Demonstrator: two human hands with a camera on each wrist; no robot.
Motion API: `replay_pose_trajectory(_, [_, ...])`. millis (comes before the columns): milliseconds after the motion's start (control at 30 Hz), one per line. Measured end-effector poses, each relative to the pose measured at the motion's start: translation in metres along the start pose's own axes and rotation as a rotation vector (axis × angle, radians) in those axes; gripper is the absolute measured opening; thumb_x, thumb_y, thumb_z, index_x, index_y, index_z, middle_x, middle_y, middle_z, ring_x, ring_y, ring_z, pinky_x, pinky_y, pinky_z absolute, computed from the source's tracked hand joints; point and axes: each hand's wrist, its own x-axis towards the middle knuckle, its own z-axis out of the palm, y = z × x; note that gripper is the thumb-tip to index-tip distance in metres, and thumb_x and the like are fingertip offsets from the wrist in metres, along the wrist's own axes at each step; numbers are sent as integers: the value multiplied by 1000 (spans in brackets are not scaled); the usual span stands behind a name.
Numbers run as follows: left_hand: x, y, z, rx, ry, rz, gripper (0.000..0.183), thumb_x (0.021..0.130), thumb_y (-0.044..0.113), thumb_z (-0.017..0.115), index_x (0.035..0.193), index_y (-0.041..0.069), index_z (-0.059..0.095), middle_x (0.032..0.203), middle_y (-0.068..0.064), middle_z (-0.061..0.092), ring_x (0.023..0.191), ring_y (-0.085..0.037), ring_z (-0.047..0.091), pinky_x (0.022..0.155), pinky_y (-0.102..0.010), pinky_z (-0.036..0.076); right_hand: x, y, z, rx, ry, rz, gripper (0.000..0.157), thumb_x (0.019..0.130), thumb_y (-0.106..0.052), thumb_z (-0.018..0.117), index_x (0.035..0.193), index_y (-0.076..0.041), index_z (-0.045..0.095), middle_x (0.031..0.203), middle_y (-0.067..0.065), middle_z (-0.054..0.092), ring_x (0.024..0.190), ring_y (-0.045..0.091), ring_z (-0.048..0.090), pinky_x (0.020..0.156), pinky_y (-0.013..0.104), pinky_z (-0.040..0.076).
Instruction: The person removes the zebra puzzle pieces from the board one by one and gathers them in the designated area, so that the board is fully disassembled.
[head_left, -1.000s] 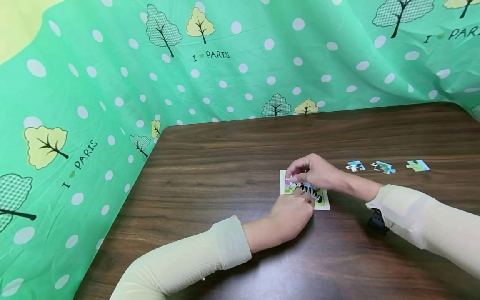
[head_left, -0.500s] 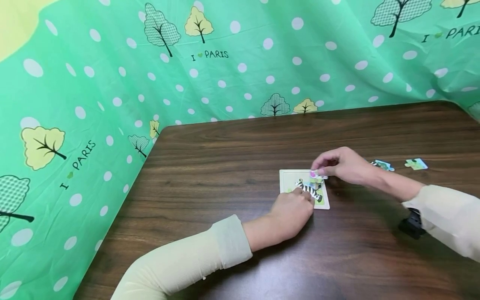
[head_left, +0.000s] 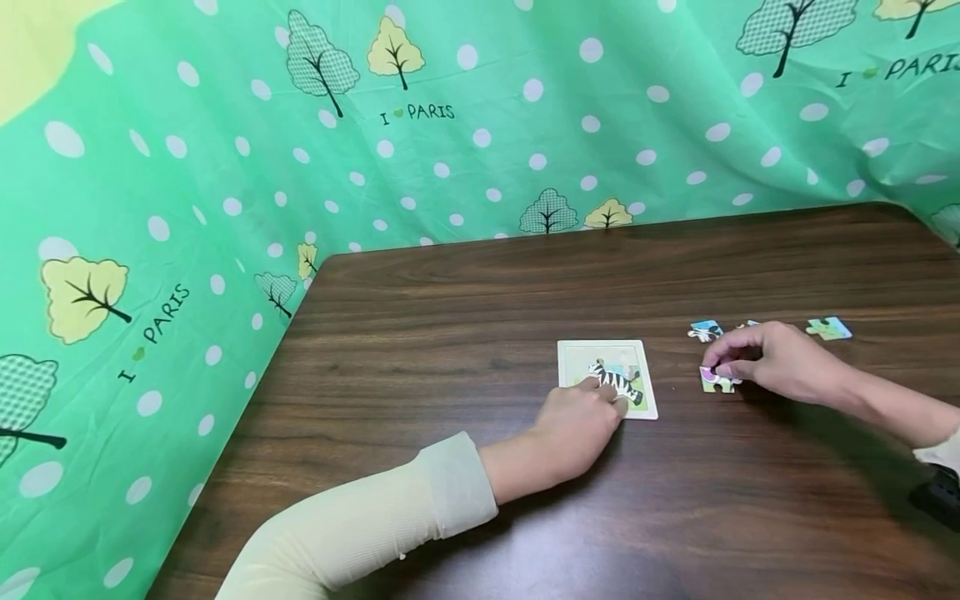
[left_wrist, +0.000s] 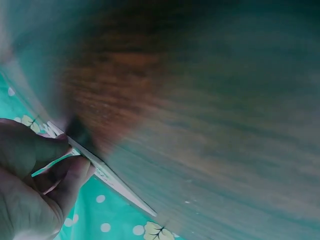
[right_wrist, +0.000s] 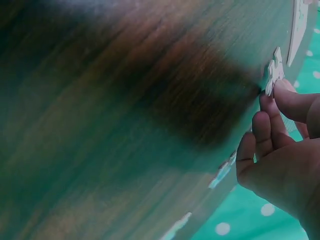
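Note:
My right hand (head_left: 787,362) pinches a puzzle piece (head_left: 707,380) with a pink patch between thumb and fingers, over the table right of the puzzle board. In the right wrist view this puzzle piece (right_wrist: 275,72) shows nearly edge-on at the fingertips. The square puzzle board (head_left: 576,354) has a pale border and a zebra picture (head_left: 617,385) toward its lower right. Fingertips of my left hand (head_left: 573,433) rest on the board over the zebra's lower part, partly covering it. From the left wrist, the board (left_wrist: 125,189) appears as a thin slanting strip under the fingers.
Loose puzzle pieces lie behind the right hand: one with black-and-white figures (head_left: 705,331), one mostly hidden by the hand, and a green-and-blue piece (head_left: 829,327). All are on a dark wooden table (head_left: 420,333). A green dotted cloth (head_left: 450,167) hangs behind it.
My right hand has moved right, off the board, carrying the pink-patched puzzle piece. It now partly covers a loose piece. The left hand has stayed on the board.

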Motion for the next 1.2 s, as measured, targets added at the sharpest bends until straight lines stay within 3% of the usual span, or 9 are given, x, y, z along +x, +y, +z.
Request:
replay_pose_trajectory(200, [-2, -1, 1, -23, 18, 5, 17, 91, 13, 58, 97, 27, 67, 95, 14, 64, 91, -6, 57, 59, -24, 54, 1, -2, 4, -128, 66, -112, 34, 74, 1, 77, 81, -31, 70, 86, -14, 66, 82, 8, 52, 69, 23, 40])
replay_pose_trajectory(433, [-4, -1, 1, -43, 3, 19, 16, 91, 13, 58, 98, 25, 66, 97, 12, 64, 93, -7, 59, 62, -23, 54, 17, -19, 4, -178, 38, -219, 30, 72, 2, 78, 80, -26, 69, 82, -15, 60, 82, 13, 52, 72, 32, 42])
replay_pose_trajectory(600, [-4, -2, 1, -32, 18, 27, 14, 92, 15, 57, 97, 24, 66, 96, 12, 64, 93, -8, 59, 63, -22, 54, 34, -43, 5, -110, -6, -194, 22, 76, -5, 79, 91, -20, 73, 88, -9, 65, 87, 16, 53, 73, 37, 44])
replay_pose_trajectory(800, [-4, -2, 0, -15, 20, 33, 15, 92, 16, 57, 99, 24, 68, 97, 11, 65, 93, -8, 59, 63, -22, 54, 52, -65, 25, 25, -98, -223, 30, 75, -7, 81, 101, -17, 72, 86, -5, 62, 84, 17, 51, 71, 34, 42])
replay_pose_trajectory(967, [-2, 0, -1, 9, 21, 30, 15, 93, 18, 57, 101, 24, 69, 99, 11, 66, 93, -7, 60, 63, -22, 54, 59, -72, 42, 87, -145, -227, 35, 72, -5, 81, 104, -14, 72, 87, -2, 61, 84, 20, 48, 69, 31, 40])
replay_pose_trajectory(1200, [-2, 0, 1, 26, 26, 20, 14, 93, 19, 57, 99, 24, 68, 100, 11, 66, 92, -7, 60, 61, -22, 54, 65, -74, 50, 90, -155, -258, 34, 68, -5, 83, 97, -13, 68, 85, -2, 55, 84, 19, 46, 71, 32, 38])
